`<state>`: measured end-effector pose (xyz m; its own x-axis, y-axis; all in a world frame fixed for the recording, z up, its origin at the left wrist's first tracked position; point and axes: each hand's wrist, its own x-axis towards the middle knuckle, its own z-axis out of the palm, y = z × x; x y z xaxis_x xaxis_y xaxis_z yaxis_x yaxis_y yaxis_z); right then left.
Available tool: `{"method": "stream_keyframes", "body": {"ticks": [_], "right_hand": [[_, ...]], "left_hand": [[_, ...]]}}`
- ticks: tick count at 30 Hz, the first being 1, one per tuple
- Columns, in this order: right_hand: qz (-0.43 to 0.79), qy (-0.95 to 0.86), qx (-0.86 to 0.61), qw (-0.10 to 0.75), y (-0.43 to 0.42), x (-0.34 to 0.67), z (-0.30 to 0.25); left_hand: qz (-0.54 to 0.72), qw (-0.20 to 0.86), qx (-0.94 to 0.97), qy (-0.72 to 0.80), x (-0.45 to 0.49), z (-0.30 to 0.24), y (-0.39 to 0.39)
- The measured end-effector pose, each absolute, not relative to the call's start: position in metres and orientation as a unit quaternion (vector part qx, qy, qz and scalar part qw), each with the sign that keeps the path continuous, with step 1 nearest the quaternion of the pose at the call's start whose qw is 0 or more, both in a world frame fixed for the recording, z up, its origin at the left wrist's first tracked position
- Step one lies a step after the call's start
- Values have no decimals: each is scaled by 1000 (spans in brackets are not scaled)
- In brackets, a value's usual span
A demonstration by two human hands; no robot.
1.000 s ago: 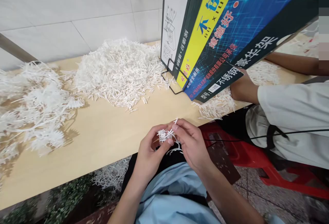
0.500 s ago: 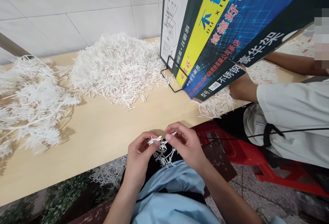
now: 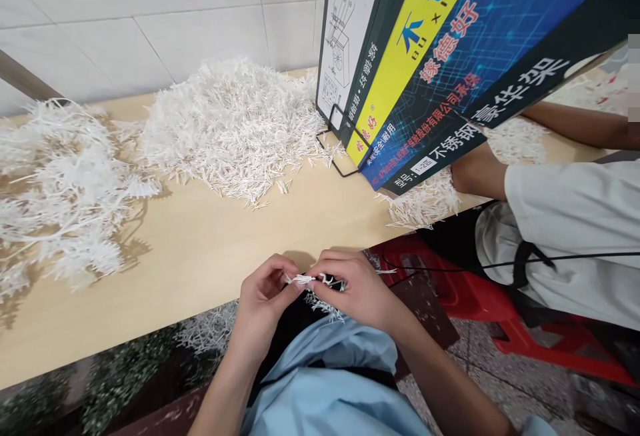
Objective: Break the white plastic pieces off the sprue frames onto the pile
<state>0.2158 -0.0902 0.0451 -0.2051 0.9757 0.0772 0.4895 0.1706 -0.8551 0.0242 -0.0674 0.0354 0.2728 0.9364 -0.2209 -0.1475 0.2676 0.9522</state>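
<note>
My left hand [image 3: 267, 296] pinches a small bundle of thin white plastic sticks [image 3: 300, 280] between thumb and fingers, just off the front edge of the table. Against it, my right hand [image 3: 357, 289] has its thumb and fingers closed on a branching white plastic sprue [image 3: 325, 305], whose spiky lower part hangs over my lap. The two sets of fingertips nearly meet, so where they part the pieces is partly hidden. Beyond my hands, a big heap of loose white sticks [image 3: 235, 123] lies on the wooden table [image 3: 200, 243]. More tangled white sprues [image 3: 75, 203] lie to the left.
A tall printed carton [image 3: 450, 83] stands on the table at the right, a black wire frame [image 3: 345, 146] at its corner. Past it a co-worker's arm [image 3: 480, 169] reaches over more white pieces. Discarded sprues [image 3: 210, 329] and green plastic foliage [image 3: 125, 376] lie below the table edge.
My right hand has moved left, closing the gap to my left hand, and its fingers now cover more of the sprue. The view has shifted slightly.
</note>
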Motion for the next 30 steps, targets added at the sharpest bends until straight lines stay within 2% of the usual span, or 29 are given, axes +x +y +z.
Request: {"method": "stream_keyframes", "body": {"ticks": [3, 6, 11, 14, 17, 23, 26, 30], "right_hand": [[371, -694, -511, 347, -90, 218, 48], [379, -711, -488, 336, -89, 222, 51], [352, -752, -489, 268, -89, 227, 50], [333, -758, -495, 263, -91, 227, 50], [330, -742, -507, 289, -92, 226, 53], [335, -747, -477, 320, -89, 220, 50], [352, -739, -461, 343, -86, 220, 46], [423, -714, -446, 335, -85, 226, 49]], "left_hand": [[396, 685, 458, 406, 17, 40, -65], [326, 690, 519, 385, 12, 42, -61], [234, 615, 653, 377, 11, 46, -57], [243, 556, 680, 411, 14, 48, -59], [308, 519, 654, 456, 19, 48, -63], [409, 563, 552, 460, 28, 44, -64], [396, 563, 561, 459, 26, 43, -62], [297, 574, 648, 403, 16, 47, -63]]}}
